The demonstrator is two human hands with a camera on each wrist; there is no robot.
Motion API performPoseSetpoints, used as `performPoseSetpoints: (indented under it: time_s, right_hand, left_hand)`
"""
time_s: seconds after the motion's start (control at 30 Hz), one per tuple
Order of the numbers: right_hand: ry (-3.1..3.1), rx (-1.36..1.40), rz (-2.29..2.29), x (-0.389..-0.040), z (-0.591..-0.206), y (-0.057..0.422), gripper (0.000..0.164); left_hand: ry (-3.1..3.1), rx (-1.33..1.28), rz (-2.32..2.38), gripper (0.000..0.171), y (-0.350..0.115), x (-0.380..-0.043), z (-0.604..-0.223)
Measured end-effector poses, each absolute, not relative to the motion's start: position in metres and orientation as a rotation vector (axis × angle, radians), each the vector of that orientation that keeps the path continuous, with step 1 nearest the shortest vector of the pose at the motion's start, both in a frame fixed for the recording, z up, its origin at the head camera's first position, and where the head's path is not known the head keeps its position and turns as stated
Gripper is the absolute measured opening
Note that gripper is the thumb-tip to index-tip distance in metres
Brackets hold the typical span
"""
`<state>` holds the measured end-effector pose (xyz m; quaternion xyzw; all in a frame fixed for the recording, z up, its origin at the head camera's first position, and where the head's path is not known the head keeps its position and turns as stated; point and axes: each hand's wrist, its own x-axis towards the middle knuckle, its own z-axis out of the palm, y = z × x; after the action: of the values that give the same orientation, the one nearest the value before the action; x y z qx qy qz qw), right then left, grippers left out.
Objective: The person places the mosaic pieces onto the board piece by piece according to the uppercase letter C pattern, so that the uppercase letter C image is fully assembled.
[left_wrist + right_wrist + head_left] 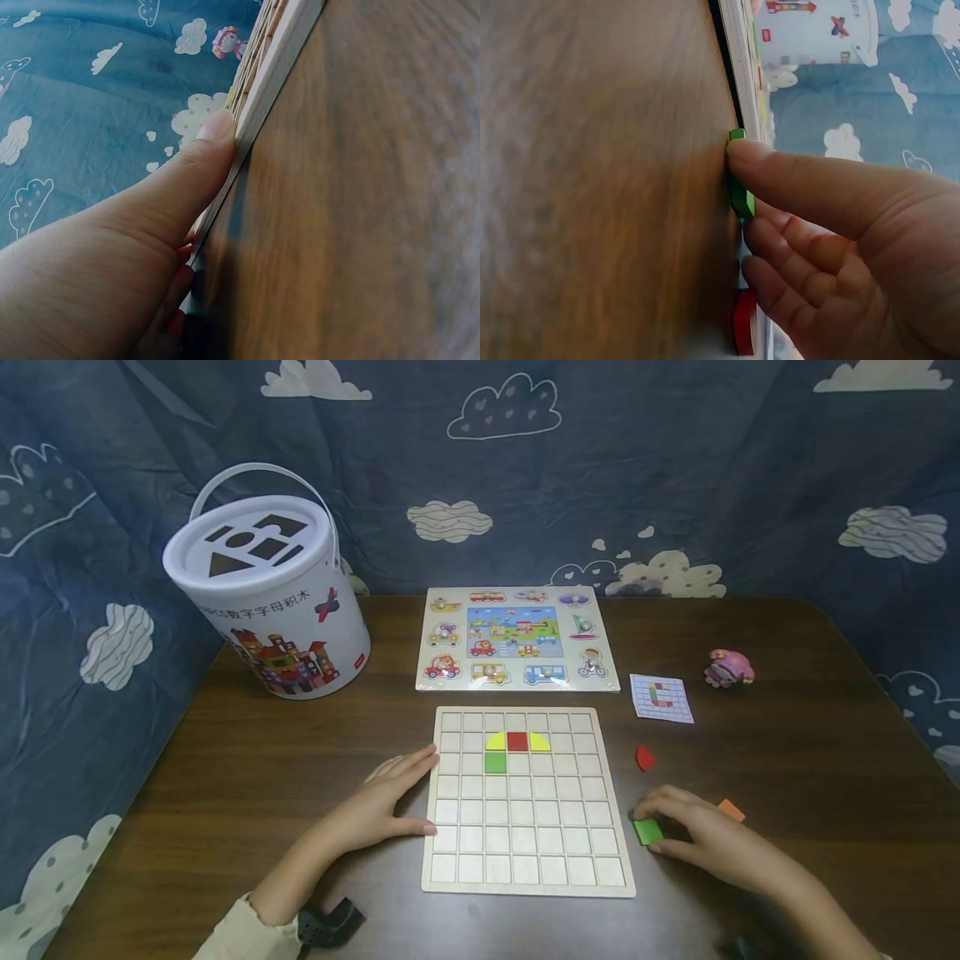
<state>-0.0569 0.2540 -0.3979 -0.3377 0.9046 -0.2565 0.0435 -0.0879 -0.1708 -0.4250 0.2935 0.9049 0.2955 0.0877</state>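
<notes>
A light wooden grid board (528, 881) lies in front of the person. In it sit a red square tile (517, 742), a yellow quarter-round tile (496, 742) on each side, and a green square tile (495, 763) below the left yellow one. The left hand (382, 797) touches the board's left edge, thumb and fingers spread apart; its thumb (191, 169) rests against the rim in the left wrist view. Right of the board, the right hand (701, 835) pinches another green square tile (648, 832) between thumb and fingers, low at the tabletop.
Loose on the right lie a red quarter-round tile (645, 758) and an orange tile (731, 811), partly behind the hand. A pattern card (678, 708) and a pink figurine (729, 668) are farther back. Behind the board lie a picture puzzle (517, 681) and a white bucket (330, 652).
</notes>
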Motion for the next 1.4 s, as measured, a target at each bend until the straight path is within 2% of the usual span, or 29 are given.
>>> performPoseSetpoints:
  time_s: [0.13,0.37,0.73,1.0,1.23,1.4]
  right_hand:
    - [2.820,-1.032,-0.749,-0.059,-0.397,0.250,0.025]
    - [2.883,-0.975,-0.758,-0.063,-0.385,0.237,0.029]
    - [2.844,-1.077,-1.092,-0.071,-0.367,0.181,0.032]
    - [2.747,-1.063,-1.245,-0.080,-0.386,0.142,0.032]
    - [2.691,-0.876,-1.186,-0.089,-0.402,0.122,0.027]
    - [2.741,-0.871,-1.120,-0.095,-0.410,0.112,0.027]
  left_hand:
    - [2.692,0.870,0.870,0.087,-0.171,-0.089,-0.425]
    - [2.697,0.882,0.880,0.087,-0.171,-0.088,-0.425]
    - [2.697,0.898,0.901,0.087,-0.172,-0.088,-0.426]
    - [2.696,0.886,0.893,0.089,-0.171,-0.088,-0.424]
    - [2.688,0.898,0.889,0.090,-0.170,-0.088,-0.422]
    - [2.692,0.893,0.895,0.090,-0.171,-0.088,-0.424]
